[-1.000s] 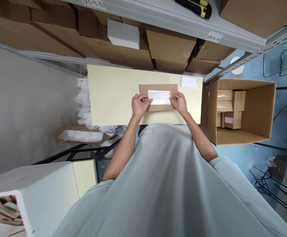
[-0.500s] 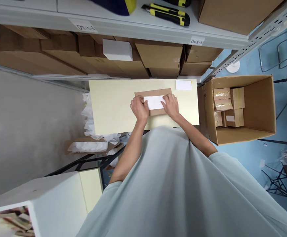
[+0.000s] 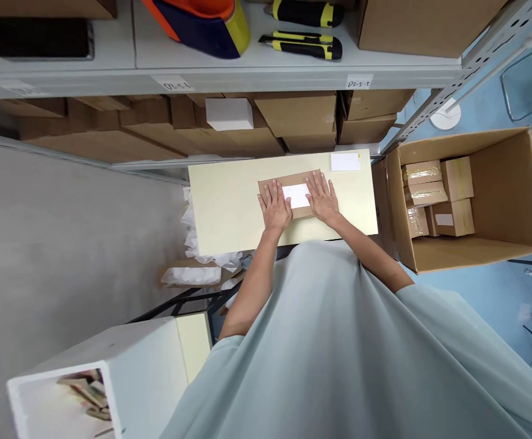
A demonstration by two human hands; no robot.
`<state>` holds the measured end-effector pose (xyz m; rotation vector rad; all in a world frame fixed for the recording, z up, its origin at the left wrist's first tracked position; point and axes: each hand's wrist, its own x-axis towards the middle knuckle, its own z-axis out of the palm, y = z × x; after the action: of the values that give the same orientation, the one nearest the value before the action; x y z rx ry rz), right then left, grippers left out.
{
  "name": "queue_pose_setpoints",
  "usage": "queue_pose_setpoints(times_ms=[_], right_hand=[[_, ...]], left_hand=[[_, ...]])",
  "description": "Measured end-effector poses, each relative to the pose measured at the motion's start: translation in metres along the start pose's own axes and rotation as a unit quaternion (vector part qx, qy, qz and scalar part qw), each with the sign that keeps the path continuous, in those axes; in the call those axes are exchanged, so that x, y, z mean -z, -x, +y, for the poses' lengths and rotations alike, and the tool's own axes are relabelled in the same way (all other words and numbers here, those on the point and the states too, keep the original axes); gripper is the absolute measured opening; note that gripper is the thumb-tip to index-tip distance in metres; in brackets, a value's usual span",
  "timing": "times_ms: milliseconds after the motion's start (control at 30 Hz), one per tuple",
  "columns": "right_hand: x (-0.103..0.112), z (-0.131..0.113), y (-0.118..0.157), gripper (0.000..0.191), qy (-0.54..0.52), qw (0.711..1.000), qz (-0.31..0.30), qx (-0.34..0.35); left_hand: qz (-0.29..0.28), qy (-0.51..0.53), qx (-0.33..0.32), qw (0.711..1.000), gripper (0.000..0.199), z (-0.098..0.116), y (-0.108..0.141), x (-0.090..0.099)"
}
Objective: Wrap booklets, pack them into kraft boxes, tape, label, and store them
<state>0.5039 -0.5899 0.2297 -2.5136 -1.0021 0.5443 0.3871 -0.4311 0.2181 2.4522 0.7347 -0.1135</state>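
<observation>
A flat brown cardboard piece (image 3: 301, 213) lies on the pale yellow table (image 3: 229, 207), with a white label (image 3: 296, 196) on its middle. My left hand (image 3: 276, 207) rests flat, fingers spread, over the label's left end and the cardboard. Over the right end lies my right hand (image 3: 322, 198), its fingers also stretched out and apart. Both hands partly cover the label. Near the table's back right corner is a stack of white labels (image 3: 345, 161).
An open carton (image 3: 508, 189) holding several small boxes stands right of the table. Behind is a shelf (image 3: 248, 79) with cartons, two cutters (image 3: 305, 46), a tape dispenser (image 3: 211, 27) and a black phone (image 3: 43, 38). A white bin (image 3: 142, 360) stands lower left.
Both hands have gone from holding the label's ends with bent fingers to lying flat on it with fingers spread. The camera view has shifted, showing more of the shelf's left part.
</observation>
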Motion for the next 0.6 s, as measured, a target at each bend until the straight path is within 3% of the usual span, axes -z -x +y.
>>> queue_pose_setpoints(times_ms=[267, 467, 600], right_hand=[[0.002, -0.001, 0.017, 0.065, 0.004, 0.999, -0.036, 0.025], [0.001, -0.007, 0.030, 0.065, -0.010, 0.999, -0.025, -0.022], [0.007, 0.002, 0.036, 0.064, -0.042, 0.995, -0.029, -0.084]], left_hand=[[0.039, -0.029, 0.033, 0.998, 0.080, 0.002, -0.006, -0.003], [-0.050, -0.078, -0.077, 0.993, 0.080, -0.009, 0.018, 0.013], [-0.066, -0.108, -0.042, 0.991, 0.084, -0.017, 0.043, 0.020]])
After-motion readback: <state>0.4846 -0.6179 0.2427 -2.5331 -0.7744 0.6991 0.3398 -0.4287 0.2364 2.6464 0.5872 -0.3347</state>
